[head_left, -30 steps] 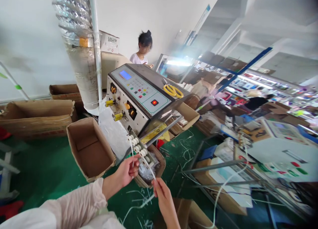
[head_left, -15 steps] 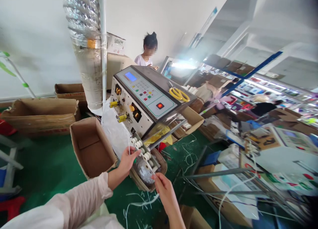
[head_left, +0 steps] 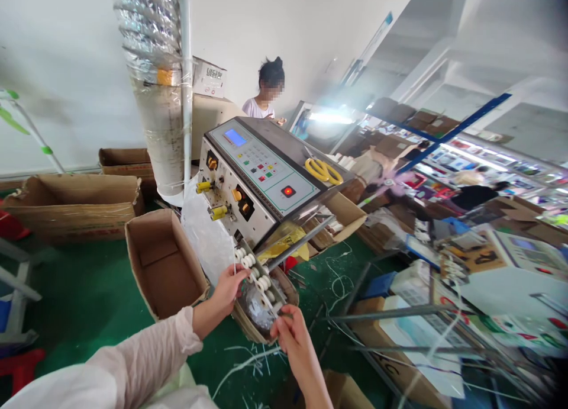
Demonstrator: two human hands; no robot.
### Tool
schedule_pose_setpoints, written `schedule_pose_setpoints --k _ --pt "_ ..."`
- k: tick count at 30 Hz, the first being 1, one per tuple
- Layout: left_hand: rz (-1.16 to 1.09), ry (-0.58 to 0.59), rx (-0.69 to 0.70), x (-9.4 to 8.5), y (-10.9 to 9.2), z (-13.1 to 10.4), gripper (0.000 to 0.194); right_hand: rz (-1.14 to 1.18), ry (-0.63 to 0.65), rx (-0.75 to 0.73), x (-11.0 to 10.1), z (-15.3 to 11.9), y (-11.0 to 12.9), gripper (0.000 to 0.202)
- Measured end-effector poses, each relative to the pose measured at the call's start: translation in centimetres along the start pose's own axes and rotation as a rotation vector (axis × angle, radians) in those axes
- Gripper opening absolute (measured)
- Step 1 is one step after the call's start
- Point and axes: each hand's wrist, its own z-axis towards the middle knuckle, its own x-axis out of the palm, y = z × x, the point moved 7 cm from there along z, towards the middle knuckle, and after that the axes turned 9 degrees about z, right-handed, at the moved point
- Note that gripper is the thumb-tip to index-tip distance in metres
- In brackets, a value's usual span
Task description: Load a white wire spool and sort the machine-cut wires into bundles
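From where I stand, in the head view, the left hand (head_left: pixel 228 287) is just below the middle of the frame, its fingers closed on a white strand (head_left: pixel 235 257). That strand stands close to upright in the frame, its long axis tipping only slightly, and its upper part shows against the pale sheet (head_left: pixel 206 234). To the right and a little lower, the right hand (head_left: pixel 293 335) has thumb and fingertips together on a white length (head_left: pixel 276 314) that slants up and left towards the row of white rollers (head_left: pixel 263 282).

The fingers hide both held parts, so I can't tell whether they are one piece. Nor can I count the rollers, since the left hand overlaps them.

The control machine (head_left: pixel 261 166) fills the centre, with two yellow cylinders (head_left: pixel 218 212) on its front and one pair of yellow-handled scissors (head_left: pixel 323 170) on top. Three open cardboard boxes (head_left: pixel 166 267) sit at the left. One person (head_left: pixel 258 106) in a pale top is at upper centre, lower body hidden by the machine.
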Motion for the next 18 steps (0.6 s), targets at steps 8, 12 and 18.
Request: schedule_pose_setpoints --k 8,12,18 --pt "-0.208 0.104 -0.075 -1.0 -0.3 -0.8 0.03 -0.038 0.013 -0.027 -1.0 -0.4 -2.5 0.04" --pt "-0.155 0.116 -0.034 -1.4 -1.3 -0.8 0.036 -0.15 0.01 -0.069 -2.2 -1.1 -3.6 0.044" --pt "0.147 -0.183 0.19 -4.0 -4.7 0.9 0.036 -0.138 -0.168 -0.097 -1.9 -0.2 -2.2 0.044"
